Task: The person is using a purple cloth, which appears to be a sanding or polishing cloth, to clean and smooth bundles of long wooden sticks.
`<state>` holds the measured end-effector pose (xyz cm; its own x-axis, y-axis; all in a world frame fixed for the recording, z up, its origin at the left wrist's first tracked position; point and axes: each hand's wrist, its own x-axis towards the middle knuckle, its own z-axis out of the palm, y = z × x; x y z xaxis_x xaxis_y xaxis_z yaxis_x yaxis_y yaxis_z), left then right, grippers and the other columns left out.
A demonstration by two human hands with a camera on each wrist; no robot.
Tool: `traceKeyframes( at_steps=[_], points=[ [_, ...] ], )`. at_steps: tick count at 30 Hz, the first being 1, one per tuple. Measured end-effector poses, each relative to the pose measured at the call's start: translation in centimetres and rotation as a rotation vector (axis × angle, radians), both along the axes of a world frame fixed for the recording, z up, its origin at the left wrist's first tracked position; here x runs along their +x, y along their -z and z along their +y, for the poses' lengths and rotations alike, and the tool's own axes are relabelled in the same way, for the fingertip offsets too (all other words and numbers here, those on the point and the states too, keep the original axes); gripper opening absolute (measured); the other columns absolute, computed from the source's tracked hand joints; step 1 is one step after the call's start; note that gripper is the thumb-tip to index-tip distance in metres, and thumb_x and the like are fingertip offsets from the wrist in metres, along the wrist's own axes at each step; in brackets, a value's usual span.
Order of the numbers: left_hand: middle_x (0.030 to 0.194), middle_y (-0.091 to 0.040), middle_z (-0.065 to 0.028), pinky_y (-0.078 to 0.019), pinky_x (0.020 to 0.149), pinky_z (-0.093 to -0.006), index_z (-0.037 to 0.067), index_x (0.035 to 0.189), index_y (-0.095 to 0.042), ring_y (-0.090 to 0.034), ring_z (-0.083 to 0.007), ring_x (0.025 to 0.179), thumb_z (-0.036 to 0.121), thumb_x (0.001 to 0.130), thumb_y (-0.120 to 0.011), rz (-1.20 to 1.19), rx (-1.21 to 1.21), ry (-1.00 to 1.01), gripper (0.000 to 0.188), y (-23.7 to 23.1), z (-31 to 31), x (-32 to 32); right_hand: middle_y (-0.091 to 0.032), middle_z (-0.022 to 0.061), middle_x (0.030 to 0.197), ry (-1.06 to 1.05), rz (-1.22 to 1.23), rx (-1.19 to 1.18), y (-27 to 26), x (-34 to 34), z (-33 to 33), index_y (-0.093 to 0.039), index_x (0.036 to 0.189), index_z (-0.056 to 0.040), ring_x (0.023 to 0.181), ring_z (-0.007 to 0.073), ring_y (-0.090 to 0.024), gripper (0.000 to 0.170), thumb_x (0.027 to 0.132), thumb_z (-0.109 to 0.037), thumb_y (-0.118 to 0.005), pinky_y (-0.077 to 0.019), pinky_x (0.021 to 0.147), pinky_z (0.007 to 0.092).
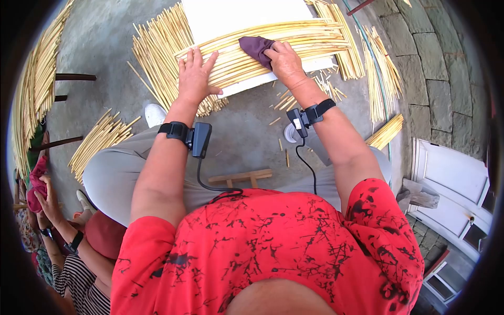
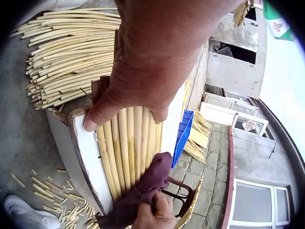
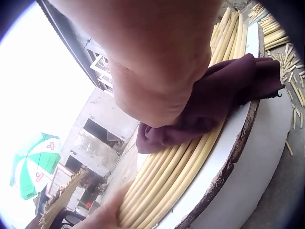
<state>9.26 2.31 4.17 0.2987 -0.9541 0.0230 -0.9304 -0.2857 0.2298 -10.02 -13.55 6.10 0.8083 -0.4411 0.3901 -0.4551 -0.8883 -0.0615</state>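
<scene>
Red black-patterned T-shirt (image 1: pixel 273 236) sits behind all fingers; left hand (image 1: pixel 197 77), fingers spread apart, rests on straw-yellow stalks (image 1: pixel 236 68); right hand (image 1: pixel 286 64), fingers clamped on purple cloth (image 1: pixel 255 48) over the stalks.

White board (image 1: pixel 236 16), perhaps a tabletop, chipped edge (image 3: pixel 234 155), pale stalks (image 1: pixel 231 68) lying across it

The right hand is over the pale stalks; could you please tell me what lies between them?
A dark purple cloth lies between the right hand and the pale stalks, as the right wrist view shows.
</scene>
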Motion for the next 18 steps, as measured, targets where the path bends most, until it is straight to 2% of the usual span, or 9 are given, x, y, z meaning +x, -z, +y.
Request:
traceKeyframes(
  at_steps=[2,5,7,8,11,12,13,16,18],
  points=[
    [0.143,-0.025,-0.0228,-0.0226,0.106,-0.0490,0.028,0.138,-0.032,-0.023,-0.0369,0.134,0.039,0.044,-0.085,-0.009,0.020,0.000,0.109,-0.2,-0.2,-0.2,-0.054,0.0062,0.083,-0.037,-0.024,0.018,0.7,1.0,0.6,-0.060,0.072,-0.0102,0.085,0.0261,-0.052,0.006,0.068,-0.006,-0.057,-0.0474,0.074,0.0350],
    [0.143,-0.025,-0.0223,-0.0223,0.106,-0.0495,0.023,0.137,-0.036,-0.022,-0.0364,0.134,0.040,0.043,-0.085,0.005,0.017,-0.005,0.107,-0.3,-0.2,-0.2,-0.054,0.0061,0.081,-0.143,-0.034,0.113,0.8,4.2,3.6,-0.061,0.070,-0.0098,0.084,0.0262,-0.051,0.005,0.068,-0.007,-0.057,-0.0471,0.073,0.0351],
    [0.143,-0.026,-0.0229,-0.0185,0.108,-0.0504,0.020,0.132,-0.044,-0.020,-0.0365,0.135,0.044,0.045,-0.084,-0.102,0.152,0.002,0.098,0.1,-0.5,0.1,-0.053,0.0056,0.081,-0.230,-0.036,0.086,1.0,6.1,5.3,-0.061,0.069,-0.0097,0.086,0.0251,-0.052,0.004,0.069,-0.010,-0.056,-0.0470,0.072,0.0353],
    [0.143,-0.025,-0.0226,-0.0177,0.108,-0.0504,0.016,0.127,-0.049,-0.019,-0.0360,0.135,0.044,0.046,-0.084,-0.005,0.016,0.000,0.092,0.1,-0.2,0.0,-0.053,0.0048,0.082,-0.208,0.009,0.030,0.8,6.3,5.8,-0.061,0.071,-0.0100,0.087,0.0234,-0.052,0.006,0.071,-0.013,-0.055,-0.0463,0.071,0.0349],
    [0.144,-0.024,-0.0222,-0.0180,0.108,-0.0501,0.018,0.128,-0.048,-0.020,-0.0357,0.135,0.044,0.045,-0.084,-0.022,0.070,0.000,0.093,0.0,-0.2,0.0,-0.054,0.0045,0.084,-0.239,0.057,-0.003,-0.4,4.8,5.0,-0.061,0.075,-0.0097,0.088,0.0227,-0.052,0.009,0.071,-0.013,-0.054,-0.0453,0.072,0.0346],
    [0.144,-0.024,-0.0220,-0.0186,0.108,-0.0495,0.022,0.133,-0.042,-0.020,-0.0356,0.135,0.043,0.046,-0.084,-0.025,0.102,-0.004,0.099,-0.4,-0.3,-0.1,-0.053,0.0045,0.086,-0.212,0.097,-0.047,-0.6,3.8,4.1,-0.061,0.077,-0.0102,0.089,0.0226,-0.051,0.010,0.072,-0.013,-0.053,-0.0438,0.074,0.0343],
    [0.144,-0.024,-0.0220,-0.0186,0.108,-0.0495,0.022,0.133,-0.042,-0.020,-0.0356,0.135,0.043,0.046,-0.084,-0.024,0.105,-0.006,0.099,-0.3,-0.2,-0.1,-0.053,0.0048,0.086,-0.184,0.118,-0.083,-0.8,2.6,2.9,-0.060,0.077,-0.0102,0.089,0.0230,-0.051,0.009,0.073,-0.013,-0.052,-0.0429,0.075,0.0347],
    [0.143,-0.025,-0.0219,-0.0199,0.108,-0.0484,0.029,0.138,-0.032,-0.022,-0.0357,0.134,0.042,0.048,-0.084,0.006,0.016,0.001,0.105,-0.1,0.0,-0.1,-0.052,0.0048,0.088,-0.086,0.187,-0.137,-1.0,-1.6,-1.9,-0.059,0.080,-0.0113,0.092,0.0234,-0.051,0.009,0.073,-0.012,-0.053,-0.0427,0.074,0.0356],
    [0.143,-0.025,-0.0226,-0.0212,0.107,-0.0490,0.027,0.138,-0.033,-0.022,-0.0363,0.134,0.040,0.046,-0.085,0.015,0.004,0.001,0.107,-0.1,0.0,-0.1,-0.053,0.0038,0.090,-0.021,0.242,-0.206,-1.1,-4.1,-4.9,-0.060,0.082,-0.0118,0.094,0.0226,-0.051,0.012,0.073,-0.011,-0.052,-0.0433,0.074,0.0357]
  ],
)
